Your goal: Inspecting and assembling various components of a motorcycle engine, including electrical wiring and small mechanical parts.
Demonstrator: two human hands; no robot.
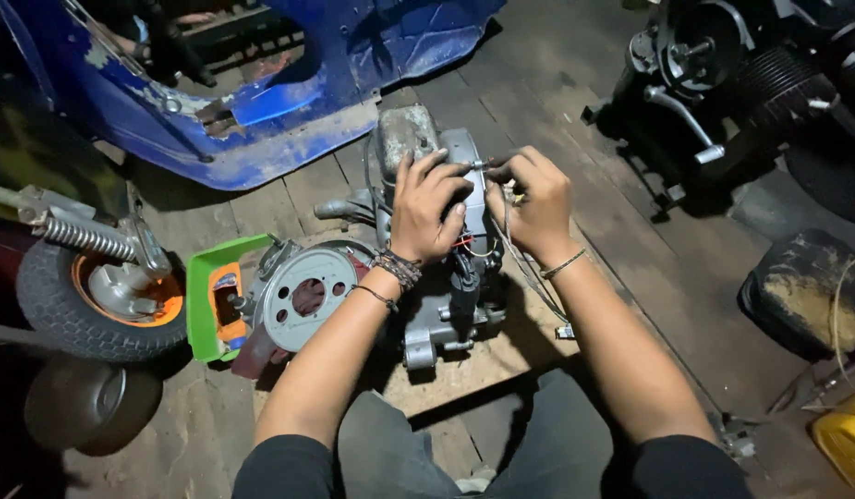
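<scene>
Head view: two hands working at the top of a small engine

Head camera looks down on a grey engine point(446, 277) that sits on a wooden board point(464, 370) on the plank floor, directly in front of the seated person's knees.

Left hand point(427, 208): spread over the engine's upper casing, fingers curled and pressing down on it. No tool seen in it. Cord bracelets at the wrist.

Right hand point(536, 203): just right of the left hand, fingers pinched together on a small fitting at the engine's top edge, where thin cables point(524, 268) run down the engine's right side. What exactly the fingertips grip is too small to tell.

Handling, as a judgement: the engine looks like cast metal, heavy and rigid, likely greasy; it would want a grip on the solid casing, not on the cables or wires, which look limp and easily strained.

Around the engine: a round perforated metal plate point(307, 296) touches its left side. Left of that, a green tray point(206, 286) holds an orange item. Further left, a small wheel point(95, 296) with an orange hub and a coil spring above it. Behind the engine, a scuffed blue body panel point(289, 111). Well to the right, a second dark engine point(723, 74).
</scene>
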